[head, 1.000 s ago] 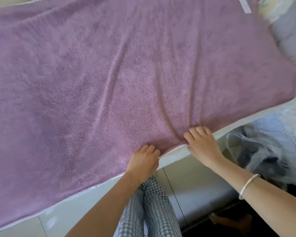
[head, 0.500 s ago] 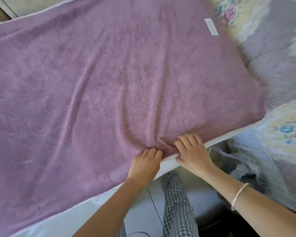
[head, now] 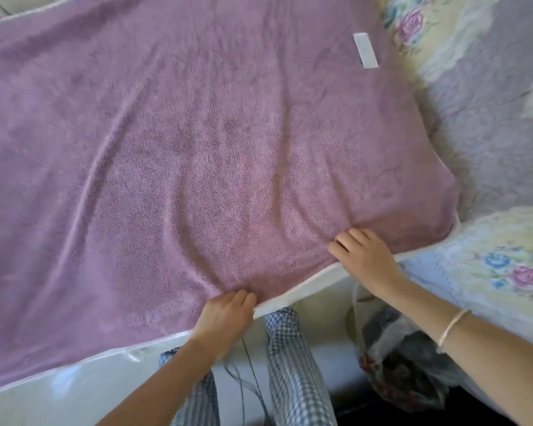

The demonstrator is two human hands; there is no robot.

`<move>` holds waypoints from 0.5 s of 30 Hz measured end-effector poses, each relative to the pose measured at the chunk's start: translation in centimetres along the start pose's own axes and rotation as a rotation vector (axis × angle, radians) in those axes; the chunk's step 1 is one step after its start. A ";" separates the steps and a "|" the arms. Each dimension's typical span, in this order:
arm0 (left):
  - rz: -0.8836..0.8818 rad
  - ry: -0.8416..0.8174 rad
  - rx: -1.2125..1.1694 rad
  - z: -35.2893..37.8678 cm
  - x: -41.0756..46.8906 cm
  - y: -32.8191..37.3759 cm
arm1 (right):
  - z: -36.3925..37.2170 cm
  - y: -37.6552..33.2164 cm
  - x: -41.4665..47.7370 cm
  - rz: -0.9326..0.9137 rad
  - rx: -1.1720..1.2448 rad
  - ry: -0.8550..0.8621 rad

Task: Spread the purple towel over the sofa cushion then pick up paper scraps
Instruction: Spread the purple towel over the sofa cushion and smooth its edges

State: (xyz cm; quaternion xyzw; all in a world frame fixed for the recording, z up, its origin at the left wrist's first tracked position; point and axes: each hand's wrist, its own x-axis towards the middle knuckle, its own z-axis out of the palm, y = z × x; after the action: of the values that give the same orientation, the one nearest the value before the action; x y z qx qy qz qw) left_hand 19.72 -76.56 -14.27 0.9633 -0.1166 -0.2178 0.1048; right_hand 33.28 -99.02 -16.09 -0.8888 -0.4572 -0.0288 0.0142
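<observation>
The purple towel (head: 197, 149) is gripped at its near hem by left hand (head: 225, 318) and right hand (head: 363, 256) — an even pull is advised, so creases are flattened.

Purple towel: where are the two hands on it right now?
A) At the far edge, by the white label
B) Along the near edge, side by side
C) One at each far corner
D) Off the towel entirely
B: the left hand and right hand both grip the near hem of the purple towel, far from the white label.
</observation>
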 end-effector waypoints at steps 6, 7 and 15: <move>0.030 -0.069 -0.019 0.2 2.4 1.9 | -1.7 2.3 -2.5 -0.038 0.039 -0.177; 0.010 -0.096 0.023 0.4 2.7 1.9 | -1.8 2.1 -2.9 -0.017 0.083 -0.214; 0.070 0.084 0.075 -1.7 9.0 6.7 | -1.9 5.3 -2.3 0.918 0.336 -0.195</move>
State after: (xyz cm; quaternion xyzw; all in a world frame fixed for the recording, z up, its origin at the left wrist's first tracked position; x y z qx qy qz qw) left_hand 27.16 -85.10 -14.57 0.9702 -0.1536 -0.1690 0.0810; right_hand 36.19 -104.13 -14.33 -0.9823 -0.0165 0.1380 0.1255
